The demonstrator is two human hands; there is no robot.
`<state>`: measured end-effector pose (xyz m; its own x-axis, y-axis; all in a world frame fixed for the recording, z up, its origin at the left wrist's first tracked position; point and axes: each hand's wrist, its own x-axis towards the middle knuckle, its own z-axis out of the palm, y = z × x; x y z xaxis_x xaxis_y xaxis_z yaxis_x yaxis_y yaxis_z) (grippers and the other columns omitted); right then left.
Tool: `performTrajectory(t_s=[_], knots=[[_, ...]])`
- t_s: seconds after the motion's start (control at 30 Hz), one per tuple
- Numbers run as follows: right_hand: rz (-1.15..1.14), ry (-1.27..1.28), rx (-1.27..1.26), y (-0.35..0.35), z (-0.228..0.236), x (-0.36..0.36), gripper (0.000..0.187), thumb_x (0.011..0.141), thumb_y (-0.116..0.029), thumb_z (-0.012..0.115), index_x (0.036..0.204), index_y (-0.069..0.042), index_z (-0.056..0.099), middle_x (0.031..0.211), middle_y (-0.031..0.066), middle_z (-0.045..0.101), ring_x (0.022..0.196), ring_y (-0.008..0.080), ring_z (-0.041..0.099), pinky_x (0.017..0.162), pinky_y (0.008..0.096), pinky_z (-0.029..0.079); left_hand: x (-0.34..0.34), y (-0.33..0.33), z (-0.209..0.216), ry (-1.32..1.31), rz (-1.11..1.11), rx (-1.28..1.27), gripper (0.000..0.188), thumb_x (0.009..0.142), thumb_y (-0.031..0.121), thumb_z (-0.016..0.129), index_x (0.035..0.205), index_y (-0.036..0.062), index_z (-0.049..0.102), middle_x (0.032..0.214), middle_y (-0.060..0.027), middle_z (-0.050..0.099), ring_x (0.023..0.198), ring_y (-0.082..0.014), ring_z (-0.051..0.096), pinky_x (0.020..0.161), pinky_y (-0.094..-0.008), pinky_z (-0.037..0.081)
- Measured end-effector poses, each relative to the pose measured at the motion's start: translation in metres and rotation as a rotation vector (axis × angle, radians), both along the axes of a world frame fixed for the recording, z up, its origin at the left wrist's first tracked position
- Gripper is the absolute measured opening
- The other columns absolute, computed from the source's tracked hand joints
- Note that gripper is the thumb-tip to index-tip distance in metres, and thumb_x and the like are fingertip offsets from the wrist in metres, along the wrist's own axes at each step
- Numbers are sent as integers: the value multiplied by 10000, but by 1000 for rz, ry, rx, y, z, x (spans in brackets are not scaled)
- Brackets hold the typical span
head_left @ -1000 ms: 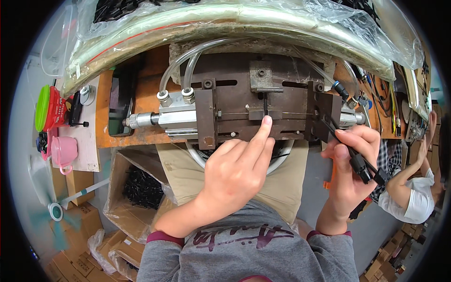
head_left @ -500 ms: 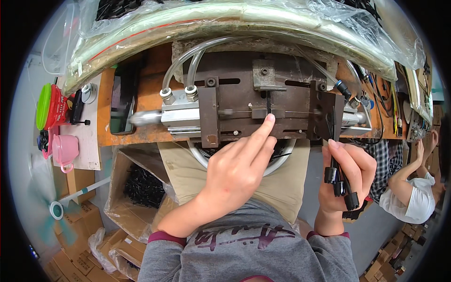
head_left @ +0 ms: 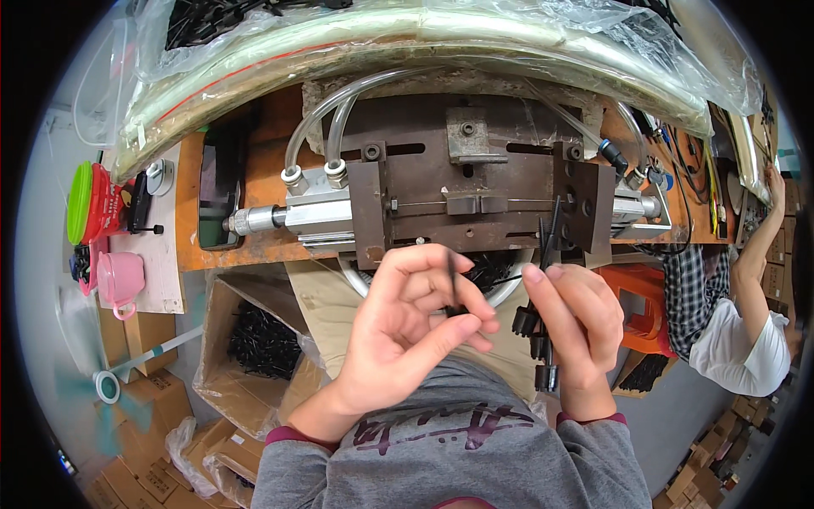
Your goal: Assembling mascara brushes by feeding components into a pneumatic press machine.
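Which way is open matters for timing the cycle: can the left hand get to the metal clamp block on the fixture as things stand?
Probably yes. The left hand, pinching a thin black piece, sits just below the metal clamp block, with nothing between them. The right hand stays aside.

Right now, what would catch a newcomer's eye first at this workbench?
Dead centre, the left hand pinches a thin black strip while the right hand grips a bundle of black plastic pieces. Just above sits a dark rusty metal fixture with a silver cylinder on the orange bench; at far left stands a pink plastic cup.
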<state>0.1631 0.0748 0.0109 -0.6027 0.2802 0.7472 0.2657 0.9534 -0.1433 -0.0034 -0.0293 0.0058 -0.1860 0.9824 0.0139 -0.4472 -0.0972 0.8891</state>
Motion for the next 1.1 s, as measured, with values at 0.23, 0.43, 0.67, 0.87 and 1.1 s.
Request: performTrajectory(t_s=[0.23,0.43,0.67,0.87,1.1], knots=[[57,-10,-14,-4,-5,-5,430,582,-84,658,984,55,720,975,122,602,769,214,640,657,319,584,2,7,5,706,118,204,325,705,-3,797,1002,-5,665,973,-106,668,629,-146,571,505,-249,450],[-16,2,-59,1,-6,-1,426,604,-68,654,1005,64,713,956,118,615,790,240,661,650,318,569,3,12,0,1033,239,281,299,673,-35,754,963,-17,682,940,-111,660,739,-239,665,606,-314,542],[-173,20,-148,0,-5,9,440,600,53,739,1038,11,724,1074,153,627,793,237,656,648,302,536,6,15,-12,1493,241,134,266,692,28,754,954,15,708,1201,-120,658,663,-173,667,561,-258,514],[-201,17,-155,-4,-3,9,424,642,46,753,1062,3,720,1040,125,613,817,226,651,675,307,539,5,27,-3,1679,221,138,224,719,79,741,935,26,708,1199,-90,665,571,-125,631,481,-253,464],[-192,53,-119,-2,-7,11,406,627,38,737,1032,16,717,966,107,576,741,220,642,626,305,541,5,28,-4,1677,215,131,238,712,92,756,937,28,708,1196,-87,665,565,-128,632,477,-257,461]])
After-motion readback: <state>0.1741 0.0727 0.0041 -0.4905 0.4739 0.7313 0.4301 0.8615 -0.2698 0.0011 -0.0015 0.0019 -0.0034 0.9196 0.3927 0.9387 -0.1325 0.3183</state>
